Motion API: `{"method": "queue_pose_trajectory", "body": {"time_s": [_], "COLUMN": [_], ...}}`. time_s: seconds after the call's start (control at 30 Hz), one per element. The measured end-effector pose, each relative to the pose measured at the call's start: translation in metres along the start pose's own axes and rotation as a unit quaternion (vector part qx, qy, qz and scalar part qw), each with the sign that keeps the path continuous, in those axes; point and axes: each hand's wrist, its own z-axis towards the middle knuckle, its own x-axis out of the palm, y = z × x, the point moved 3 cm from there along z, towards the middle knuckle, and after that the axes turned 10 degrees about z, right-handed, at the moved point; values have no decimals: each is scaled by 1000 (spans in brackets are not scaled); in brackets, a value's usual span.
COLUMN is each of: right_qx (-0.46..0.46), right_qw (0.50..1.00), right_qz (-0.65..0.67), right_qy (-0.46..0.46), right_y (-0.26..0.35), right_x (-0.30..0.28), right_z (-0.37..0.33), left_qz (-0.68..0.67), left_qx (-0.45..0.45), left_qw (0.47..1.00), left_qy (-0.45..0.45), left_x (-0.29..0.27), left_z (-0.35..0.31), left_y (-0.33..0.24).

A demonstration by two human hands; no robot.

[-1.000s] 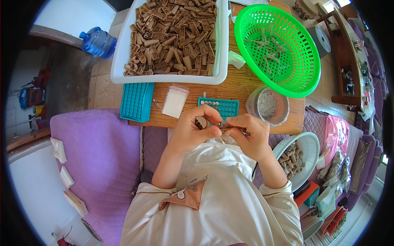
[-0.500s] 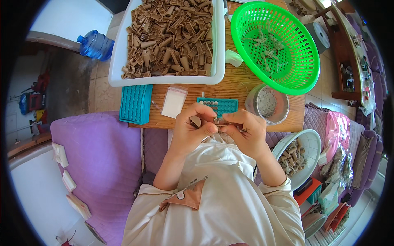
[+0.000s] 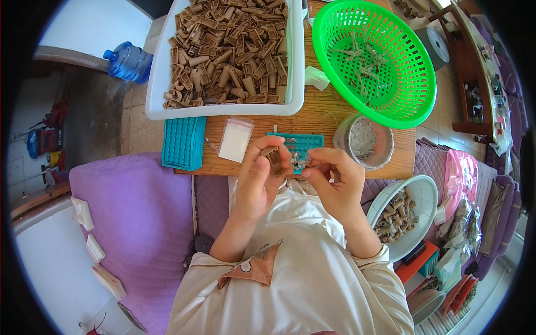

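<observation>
The left hand [image 3: 254,181] has its fingers closed around a brown hollow plastic casing [image 3: 273,160], open face toward the camera. The right hand [image 3: 339,176] pinches a small shiny part [image 3: 300,162] just beside the casing; the part appears metallic, though its exact shape is unclear. Both items are held near the wooden worktop's [image 3: 329,174] front edge, by a teal rectangular pocketed tray [image 3: 314,143].

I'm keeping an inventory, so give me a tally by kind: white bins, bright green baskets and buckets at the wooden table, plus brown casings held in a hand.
White bin: 1
Bright green basket: 1
Bucket: 1
Brown casing, in left hand: 1
Total: 4
</observation>
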Motion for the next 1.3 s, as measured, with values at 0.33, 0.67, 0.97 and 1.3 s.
{"method": "queue_pose_trajectory", "body": {"time_s": [0.33,0.67,0.97,1.3], "right_qx": [-116,-155,-144,-9], "right_qw": [992,987,981,998], "right_qz": [-44,-34,-121,32], "right_qy": [4,-5,52,-45], "right_y": [20,20,18,-13], "right_x": [13,11,18,15], "right_z": [-8,-19,-21,-24], "left_qz": [29,100,61,131], "left_qx": [114,102,56,29], "left_qw": [989,985,994,991], "left_qy": [85,97,68,-10], "left_x": [7,4,7,7], "left_z": [-11,-15,-16,-14], "left_y": [4,1,-1,-6]}}
